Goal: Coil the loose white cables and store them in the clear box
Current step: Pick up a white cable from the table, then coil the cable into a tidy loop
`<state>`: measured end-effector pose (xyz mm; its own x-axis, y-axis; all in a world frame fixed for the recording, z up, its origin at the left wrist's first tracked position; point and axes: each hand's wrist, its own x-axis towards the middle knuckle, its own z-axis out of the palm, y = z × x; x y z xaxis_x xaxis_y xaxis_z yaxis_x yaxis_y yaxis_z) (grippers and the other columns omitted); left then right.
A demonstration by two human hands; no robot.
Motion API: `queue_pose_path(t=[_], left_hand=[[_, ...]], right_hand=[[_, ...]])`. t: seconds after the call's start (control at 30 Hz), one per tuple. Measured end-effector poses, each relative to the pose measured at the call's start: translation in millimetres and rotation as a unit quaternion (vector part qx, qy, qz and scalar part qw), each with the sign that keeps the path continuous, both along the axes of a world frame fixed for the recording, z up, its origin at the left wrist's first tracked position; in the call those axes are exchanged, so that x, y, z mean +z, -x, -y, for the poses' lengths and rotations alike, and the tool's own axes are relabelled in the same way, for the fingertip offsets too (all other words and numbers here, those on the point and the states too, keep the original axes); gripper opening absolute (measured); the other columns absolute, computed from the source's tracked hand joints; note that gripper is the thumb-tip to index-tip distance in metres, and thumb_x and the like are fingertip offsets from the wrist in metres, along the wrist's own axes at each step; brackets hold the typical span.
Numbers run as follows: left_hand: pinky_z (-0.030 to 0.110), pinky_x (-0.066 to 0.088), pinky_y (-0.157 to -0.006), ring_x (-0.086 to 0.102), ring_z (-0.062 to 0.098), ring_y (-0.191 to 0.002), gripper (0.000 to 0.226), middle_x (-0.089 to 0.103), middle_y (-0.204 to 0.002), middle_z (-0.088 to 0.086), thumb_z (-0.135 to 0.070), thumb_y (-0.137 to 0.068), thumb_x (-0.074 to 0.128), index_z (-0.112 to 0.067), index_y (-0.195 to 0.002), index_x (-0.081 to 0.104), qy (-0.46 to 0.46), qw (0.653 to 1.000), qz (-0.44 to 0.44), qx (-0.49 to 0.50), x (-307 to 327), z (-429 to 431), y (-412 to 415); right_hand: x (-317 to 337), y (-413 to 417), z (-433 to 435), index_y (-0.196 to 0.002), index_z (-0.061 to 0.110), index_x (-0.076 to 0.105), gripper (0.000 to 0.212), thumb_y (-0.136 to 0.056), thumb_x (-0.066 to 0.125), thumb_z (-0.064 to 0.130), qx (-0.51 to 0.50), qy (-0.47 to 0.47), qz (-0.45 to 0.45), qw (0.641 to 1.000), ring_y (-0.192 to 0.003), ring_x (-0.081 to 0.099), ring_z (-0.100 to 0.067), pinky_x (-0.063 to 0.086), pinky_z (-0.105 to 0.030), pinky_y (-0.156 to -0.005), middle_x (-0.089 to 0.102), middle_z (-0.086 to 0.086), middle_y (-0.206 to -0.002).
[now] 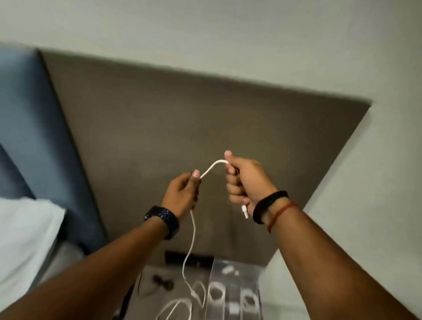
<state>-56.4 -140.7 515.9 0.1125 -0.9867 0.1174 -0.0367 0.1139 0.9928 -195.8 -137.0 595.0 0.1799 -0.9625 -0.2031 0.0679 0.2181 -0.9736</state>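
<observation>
Both hands are raised in front of the brown wall panel with one white cable (192,234) stretched between them. My right hand (244,183) is closed around one end, and the plug sticks out below the fist. My left hand (183,193) pinches the cable a short way along. The rest hangs down from the left hand to the bedside table (152,273). Another loose white cable (174,313) lies looped on the table. The clear box (235,296) stands at the table's right side with coiled white cables in its compartments.
A small black cable (162,282) lies on the table's left part. A black socket strip (188,259) runs along the wall behind the table. A bed with a white pillow (15,243) and a blue headboard (18,117) is to the left.
</observation>
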Motion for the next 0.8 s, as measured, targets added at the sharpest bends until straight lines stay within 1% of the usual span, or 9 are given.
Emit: queue_pose_path(t=[0.07, 0.17, 0.27, 0.4, 0.5, 0.63, 0.7, 0.73, 0.8], left_hand=[[0.029, 0.033, -0.050, 0.036, 0.015, -0.051, 0.035, 0.038, -0.057, 0.002, -0.032, -0.097, 0.043, -0.004, -0.076, 0.049, 0.052, 0.999, 0.004, 0.007, 74, 5, 2], [0.023, 0.044, -0.052, 0.050, 0.010, -0.052, 0.039, 0.053, -0.055, -0.003, -0.031, -0.097, 0.043, -0.007, -0.069, 0.054, 0.127, 0.992, -0.009, -0.013, 175, 4, 6], [0.015, 0.041, -0.041, 0.045, 0.002, -0.035, 0.040, 0.048, -0.036, -0.012, -0.031, -0.096, 0.039, -0.019, -0.058, 0.047, 0.157, 0.984, -0.049, -0.065, 255, -12, 13], [0.020, 0.028, -0.042, 0.035, 0.014, -0.045, 0.038, 0.044, -0.041, -0.013, -0.034, -0.087, 0.050, -0.024, -0.051, 0.055, 0.208, 0.977, 0.029, -0.047, 310, -36, 11], [0.016, 0.026, -0.039, 0.029, 0.008, -0.041, 0.048, 0.038, -0.042, -0.014, -0.048, -0.091, 0.045, -0.025, -0.049, 0.047, 0.224, 0.965, 0.121, -0.062, 333, -53, 8], [0.021, 0.024, -0.044, 0.025, 0.013, -0.046, 0.052, 0.034, -0.054, -0.002, -0.057, -0.088, 0.045, -0.021, -0.051, 0.041, 0.268, 0.937, 0.221, -0.044, 358, -79, -3], [0.022, 0.024, -0.045, 0.024, 0.012, -0.044, 0.051, 0.033, -0.052, -0.002, -0.056, -0.087, 0.048, -0.019, -0.052, 0.041, 0.280, 0.928, 0.246, -0.016, 369, -89, -13], [0.022, 0.025, -0.045, 0.025, 0.011, -0.042, 0.051, 0.032, -0.048, -0.005, -0.055, -0.087, 0.049, -0.018, -0.052, 0.042, 0.283, 0.924, 0.258, -0.001, 373, -93, -17], [0.021, 0.026, -0.044, 0.025, 0.007, -0.037, 0.051, 0.032, -0.041, -0.010, -0.055, -0.086, 0.050, -0.018, -0.051, 0.043, 0.291, 0.916, 0.276, 0.030, 382, -101, -22]], right_hand=[[71, -5, -14, -0.045, 0.023, 0.029, 0.056, -0.092, 0.046, 0.047, 0.085, 0.007, -0.006, 0.996, -0.027, 0.013, -0.006, 0.011, -0.009, -0.033, 0.020, 0.009, -0.035], [152, -21, -45, -0.039, 0.021, 0.027, 0.064, -0.092, 0.040, 0.055, 0.195, 0.049, -0.007, 0.980, -0.026, 0.014, -0.006, 0.011, -0.010, -0.032, 0.021, 0.009, -0.033], [218, -33, -73, -0.044, 0.020, 0.035, 0.058, -0.094, 0.041, 0.048, 0.210, 0.138, 0.123, 0.960, -0.027, 0.018, -0.006, 0.013, -0.012, -0.035, 0.024, 0.008, -0.035], [294, -29, -95, -0.074, 0.014, 0.050, 0.027, -0.097, 0.041, 0.024, 0.078, 0.285, 0.307, 0.905, -0.032, 0.023, -0.006, 0.015, -0.018, -0.038, 0.035, 0.007, -0.044], [335, -14, -97, -0.089, 0.014, 0.046, 0.016, -0.091, 0.039, 0.000, -0.130, 0.346, 0.350, 0.861, -0.038, 0.036, -0.010, 0.028, -0.019, -0.039, 0.047, -0.001, -0.058], [350, 22, -89, -0.106, 0.015, 0.038, 0.020, -0.091, 0.042, 0.002, -0.421, 0.388, 0.142, 0.807, -0.088, 0.058, -0.028, 0.048, -0.034, -0.076, 0.055, -0.020, -0.111], [343, 34, -89, -0.109, 0.008, 0.042, 0.018, -0.094, 0.046, 0.018, -0.425, 0.395, -0.058, 0.812, -0.100, 0.058, -0.032, 0.043, -0.030, -0.080, 0.054, -0.019, -0.114], [335, 38, -90, -0.108, 0.003, 0.048, 0.032, -0.095, 0.045, 0.033, -0.393, 0.391, -0.194, 0.810, -0.101, 0.059, -0.035, 0.041, -0.030, -0.079, 0.058, -0.020, -0.111], [319, 39, -101, -0.089, 0.003, 0.060, 0.067, -0.089, 0.031, 0.063, -0.288, 0.378, -0.463, 0.748, -0.086, 0.062, -0.035, 0.043, -0.032, -0.072, 0.067, -0.020, -0.095]])
